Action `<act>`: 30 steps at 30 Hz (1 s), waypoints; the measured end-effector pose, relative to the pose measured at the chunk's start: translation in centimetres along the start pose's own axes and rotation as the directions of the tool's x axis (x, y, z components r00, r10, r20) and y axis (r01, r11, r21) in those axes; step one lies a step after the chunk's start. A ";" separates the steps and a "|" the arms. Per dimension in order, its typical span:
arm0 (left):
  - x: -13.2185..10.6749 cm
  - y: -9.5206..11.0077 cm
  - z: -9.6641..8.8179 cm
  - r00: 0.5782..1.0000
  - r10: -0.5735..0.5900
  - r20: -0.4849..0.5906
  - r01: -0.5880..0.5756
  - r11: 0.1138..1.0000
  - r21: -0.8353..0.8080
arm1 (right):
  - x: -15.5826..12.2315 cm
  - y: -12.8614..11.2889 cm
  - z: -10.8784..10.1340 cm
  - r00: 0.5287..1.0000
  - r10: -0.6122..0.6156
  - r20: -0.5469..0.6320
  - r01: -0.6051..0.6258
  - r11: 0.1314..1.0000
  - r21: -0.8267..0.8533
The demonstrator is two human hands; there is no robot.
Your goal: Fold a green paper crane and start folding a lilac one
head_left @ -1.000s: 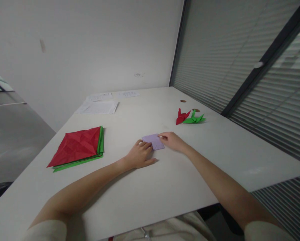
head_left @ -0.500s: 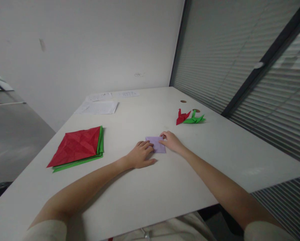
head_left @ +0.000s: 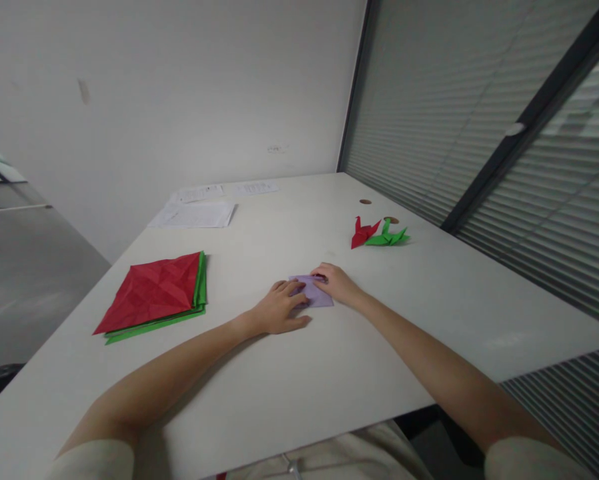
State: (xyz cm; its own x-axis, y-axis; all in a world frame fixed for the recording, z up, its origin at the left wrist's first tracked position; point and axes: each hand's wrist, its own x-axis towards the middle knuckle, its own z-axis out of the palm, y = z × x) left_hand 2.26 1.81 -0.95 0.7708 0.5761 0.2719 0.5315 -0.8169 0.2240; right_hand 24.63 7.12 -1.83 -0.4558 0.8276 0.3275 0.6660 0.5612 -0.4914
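A small folded sheet of purple origami paper point(head_left: 318, 297) lies on the white table in front of me. My left hand point(head_left: 281, 308) rests on its left part, fingers spread and pressing it down, thumb apart on the table. At the paper's upper right corner, my right hand point(head_left: 335, 283) pinches the edge between thumb and bent fingers. The fingers hide part of that corner. Beyond my right hand sit a red paper crane point(head_left: 363, 233) and a green paper crane point(head_left: 387, 236), touching each other.
To the left lies a stack of red and green paper sheets point(head_left: 154, 287), red on top. White printed papers point(head_left: 197, 214) are at the table's far left. Blinds point(head_left: 479, 167) line the right side. Two round holes point(head_left: 365, 201) pierce the table near its right edge.
My right hand has moved slightly left, over the purple paper, and its upper right corner looks shifted or lifted. The left hand stays nearly in place.
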 end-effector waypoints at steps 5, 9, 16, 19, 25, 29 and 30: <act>-0.1 0.0 0.0 1.000 -0.006 0.025 0.005 1.000 0.000 | -0.2 0.2 -0.2 0.996 -0.062 0.058 0.059 0.997 0.059; -0.1 0.0 0.0 0.999 -0.019 0.038 0.018 1.000 0.018 | -0.4 0.2 -0.2 0.987 -0.126 0.096 0.118 0.989 0.084; -0.1 0.1 0.0 1.000 -0.023 -0.006 0.023 1.000 -0.013 | -0.4 0.1 -0.7 0.973 -0.164 0.165 0.163 0.986 0.021; -0.1 0.1 0.0 0.999 -0.027 -0.031 0.026 0.999 -0.022 | -0.4 -0.1 -0.8 0.967 -0.181 0.180 0.183 0.983 0.004; -0.1 0.0 0.1 1.000 -0.028 -0.010 0.029 1.000 0.013 | -0.4 -0.3 -1.1 0.960 -0.205 0.191 0.212 0.977 -0.018; -0.1 0.1 0.0 0.999 -0.033 0.007 0.033 0.999 0.043 | -0.3 -0.2 -1.1 0.960 -0.198 0.196 0.204 0.979 -0.010; -0.2 0.1 0.0 0.999 -0.033 0.009 0.032 0.998 0.047 | -0.3 -0.2 -1.1 0.960 -0.200 0.198 0.205 0.979 -0.006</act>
State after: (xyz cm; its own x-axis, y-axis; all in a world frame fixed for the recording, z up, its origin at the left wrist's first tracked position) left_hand 2.16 1.66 -0.95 0.7563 0.6021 0.2557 0.5720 -0.7984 0.1881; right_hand 25.29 6.76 -0.93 -0.6871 0.6810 0.2531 0.5619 0.7190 -0.4092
